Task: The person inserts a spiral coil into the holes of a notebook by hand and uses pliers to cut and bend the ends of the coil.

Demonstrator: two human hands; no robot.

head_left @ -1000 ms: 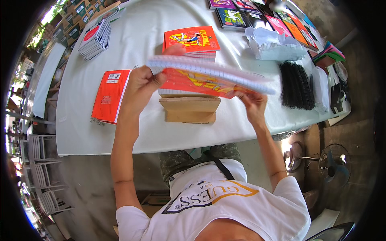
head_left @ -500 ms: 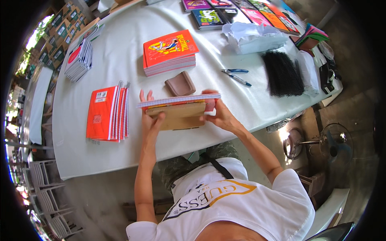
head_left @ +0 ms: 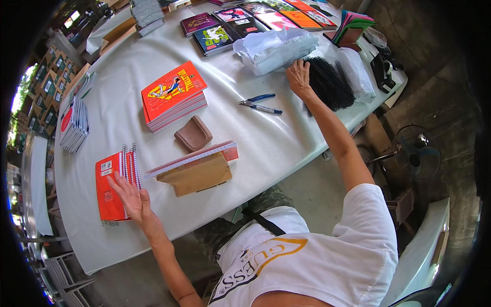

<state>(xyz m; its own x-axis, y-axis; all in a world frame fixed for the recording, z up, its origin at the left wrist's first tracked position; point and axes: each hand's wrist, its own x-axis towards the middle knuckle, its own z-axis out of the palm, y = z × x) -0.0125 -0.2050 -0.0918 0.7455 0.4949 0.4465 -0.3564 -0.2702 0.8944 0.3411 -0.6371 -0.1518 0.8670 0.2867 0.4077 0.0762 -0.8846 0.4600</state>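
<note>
My left hand [head_left: 132, 198] is open, fingers spread, over the edge of a small pile of red spiral notebooks [head_left: 107, 192]. My right hand [head_left: 298, 79] reaches out to the far right, its fingers curled down on the end of a pile of black binding coils [head_left: 330, 84]; the fingertips are partly hidden. Between my arms, an unbound notebook [head_left: 192, 159] with a punched page edge rests on a brown cardboard stand [head_left: 197, 177], with neither hand touching it. Just behind it lies a brown curved block [head_left: 193, 134].
A stack of red-covered books [head_left: 174, 94] sits beyond the block. Blue-handled pliers [head_left: 261, 103] lie near my right forearm. Farther back are a white plastic-wrapped bundle [head_left: 276, 51] and rows of colourful notebooks [head_left: 212, 38]. Another notebook stack [head_left: 75, 125] stands at left, a fan [head_left: 415, 153] at right.
Both hands have let go of the notebook, which now rests on the cardboard stand. My left hand moved left to the red notebooks; my right hand reached forward to the black coils. The view shifted.
</note>
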